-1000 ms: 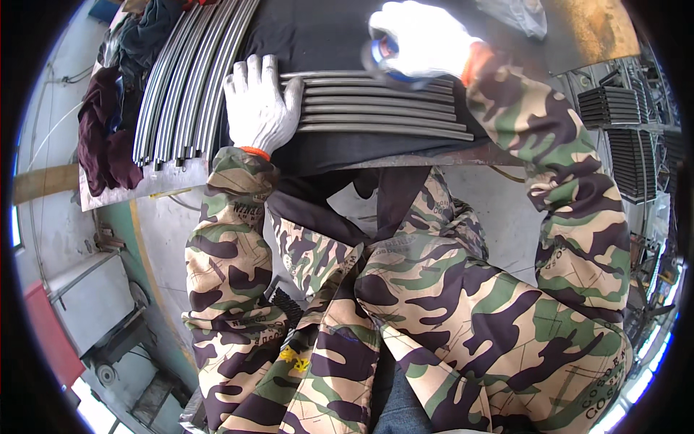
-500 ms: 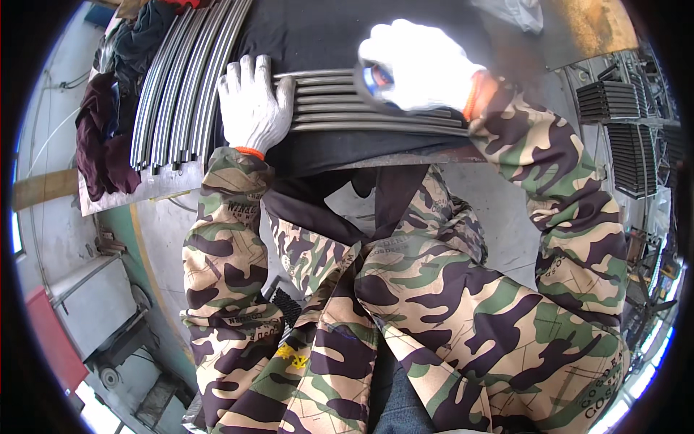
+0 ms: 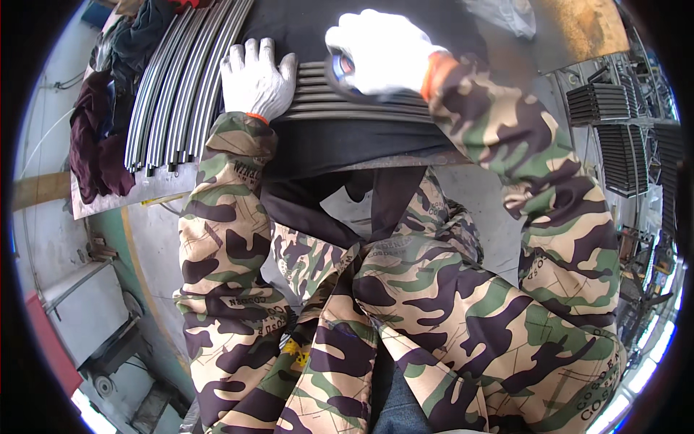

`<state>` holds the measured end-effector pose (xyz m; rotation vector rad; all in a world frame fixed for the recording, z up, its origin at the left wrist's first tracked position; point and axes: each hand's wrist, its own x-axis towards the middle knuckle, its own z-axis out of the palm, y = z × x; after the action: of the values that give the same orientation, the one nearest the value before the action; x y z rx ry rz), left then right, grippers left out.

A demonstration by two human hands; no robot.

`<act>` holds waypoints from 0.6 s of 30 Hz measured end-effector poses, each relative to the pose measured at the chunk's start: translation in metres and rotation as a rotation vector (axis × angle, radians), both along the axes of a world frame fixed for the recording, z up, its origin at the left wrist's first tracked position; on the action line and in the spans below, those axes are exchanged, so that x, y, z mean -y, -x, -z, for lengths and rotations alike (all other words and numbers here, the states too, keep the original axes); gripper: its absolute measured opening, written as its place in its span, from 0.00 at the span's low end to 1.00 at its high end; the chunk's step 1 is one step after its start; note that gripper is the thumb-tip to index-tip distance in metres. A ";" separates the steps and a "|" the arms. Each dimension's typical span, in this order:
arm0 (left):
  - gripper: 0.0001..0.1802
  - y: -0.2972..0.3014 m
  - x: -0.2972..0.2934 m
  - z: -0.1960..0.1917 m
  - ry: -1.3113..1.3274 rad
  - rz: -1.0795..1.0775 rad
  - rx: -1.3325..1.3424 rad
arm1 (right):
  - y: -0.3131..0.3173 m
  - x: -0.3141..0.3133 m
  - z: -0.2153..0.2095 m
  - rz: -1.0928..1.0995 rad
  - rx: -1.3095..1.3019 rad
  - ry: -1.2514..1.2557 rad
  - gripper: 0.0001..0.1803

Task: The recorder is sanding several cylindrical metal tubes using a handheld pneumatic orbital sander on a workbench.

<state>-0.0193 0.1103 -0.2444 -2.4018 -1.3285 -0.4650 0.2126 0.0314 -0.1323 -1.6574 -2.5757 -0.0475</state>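
My left hand (image 3: 259, 81), in a white knit glove with an orange cuff, lies with fingers spread over the left ends of several grey metal tubes (image 3: 318, 108). These tubes lie crosswise, side by side, on a black cloth (image 3: 347, 139). My right hand (image 3: 382, 52), gloved alike, grips a dark round disc (image 3: 335, 72) with a blue and red centre. Its edge is against or just over the tubes, a little right of my left hand. Motion blur and the glove hide part of the disc, so its exact kind is unclear.
More long metal tubes (image 3: 189, 87) lie lengthwise at the left of the table. Dark and maroon cloths (image 3: 97, 145) are bundled beyond them. A clear plastic bag (image 3: 510, 16) lies at the far right. Stacked dark metal pieces (image 3: 622, 155) stand on the right side.
My right hand has moved left along the tubes with the disc, nearer my left hand. The left hand stays spread at the tube ends, and the whole view has shifted slightly.
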 end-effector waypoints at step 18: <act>0.26 -0.006 0.011 -0.010 -0.001 0.100 0.085 | 0.002 0.010 0.011 -0.045 -0.008 -0.072 0.18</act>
<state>-0.0135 0.0992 -0.2345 -2.4808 -1.2464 -0.6017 0.2106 0.0210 -0.1433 -1.5711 -2.5722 -0.1296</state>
